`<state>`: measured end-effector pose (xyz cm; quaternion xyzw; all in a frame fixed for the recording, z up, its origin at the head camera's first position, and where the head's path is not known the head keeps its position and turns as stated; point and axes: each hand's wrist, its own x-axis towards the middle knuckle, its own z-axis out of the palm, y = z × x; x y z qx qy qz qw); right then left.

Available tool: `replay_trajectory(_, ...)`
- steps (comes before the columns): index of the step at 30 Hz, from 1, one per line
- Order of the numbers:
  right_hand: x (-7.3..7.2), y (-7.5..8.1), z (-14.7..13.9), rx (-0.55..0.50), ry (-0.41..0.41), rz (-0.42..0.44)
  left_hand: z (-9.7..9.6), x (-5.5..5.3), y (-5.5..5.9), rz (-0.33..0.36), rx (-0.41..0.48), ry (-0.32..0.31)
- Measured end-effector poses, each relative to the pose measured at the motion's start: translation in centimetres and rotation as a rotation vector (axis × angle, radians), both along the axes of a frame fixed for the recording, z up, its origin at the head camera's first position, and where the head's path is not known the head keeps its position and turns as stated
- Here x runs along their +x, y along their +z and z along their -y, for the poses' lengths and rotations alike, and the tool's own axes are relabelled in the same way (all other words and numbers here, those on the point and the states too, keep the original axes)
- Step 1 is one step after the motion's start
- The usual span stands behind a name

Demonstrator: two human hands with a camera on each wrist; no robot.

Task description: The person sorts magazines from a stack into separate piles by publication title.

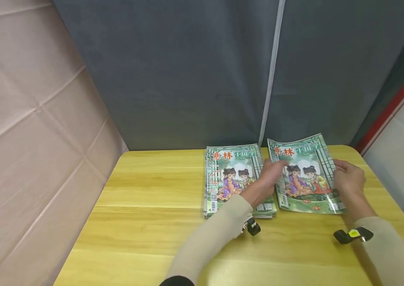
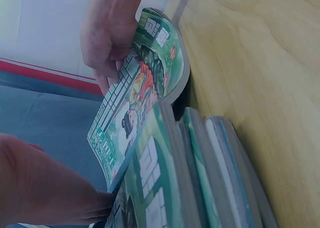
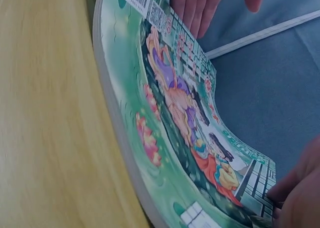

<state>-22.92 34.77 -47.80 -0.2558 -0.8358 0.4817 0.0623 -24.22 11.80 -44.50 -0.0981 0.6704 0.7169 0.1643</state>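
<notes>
A magazine [image 1: 307, 178] with a green illustrated cover is raised and bent at the right of the table; its lower edge curves in both wrist views. My right hand [image 1: 350, 178] pinches its right edge, thumb on the cover side and fingertips partly hidden. At the magazine's left edge is my left hand [image 1: 271, 172], with its fingers extended and its thumb held apart from them in the right wrist view. Whether those fingers touch the magazine, I cannot tell. Below the left forearm lies a stack of matching magazines [image 1: 235, 159], its layered edges [image 2: 200, 163] showing in the left wrist view.
The wooden table [image 1: 145, 222] extends left and toward me. A dark grey curtain [image 1: 187, 79] with a pale seam hangs behind its far edge. Pale cloth walls [image 1: 37, 159] stand on both sides, with a red strip [image 1: 395, 103] at the right.
</notes>
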Motion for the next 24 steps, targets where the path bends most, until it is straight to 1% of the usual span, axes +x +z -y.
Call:
replay_trajectory(4,-0.2,-0.1,-0.3,0.052,0.029,0.038,0.0,-0.1,-0.4,0.015,0.018,-0.016)
replay_trajectory(8,-0.2,-0.1,-0.7,0.115,0.109,0.058,0.1,-0.1,-0.8,0.031,0.03,-0.045)
replay_trajectory(10,-0.3,0.0,-0.9,0.118,0.163,0.085,0.1,0.0,-0.8,0.035,0.016,-0.068)
replay_trajectory(13,-0.2,0.0,-1.1,0.104,0.247,0.122,0.0,0.1,-0.8,0.035,-0.003,-0.082)
replay_trajectory(16,-0.2,0.0,-1.0,0.095,0.295,0.137,-0.2,0.3,-0.8,0.039,-0.012,-0.085)
replay_trajectory(20,-0.3,0.1,-0.6,0.101,0.292,0.14,-0.4,0.4,-0.8,0.041,-0.043,-0.084)
replay_trajectory(24,-0.3,0.1,0.0,0.115,0.278,0.143,-0.3,0.4,-0.7,0.04,-0.05,-0.092)
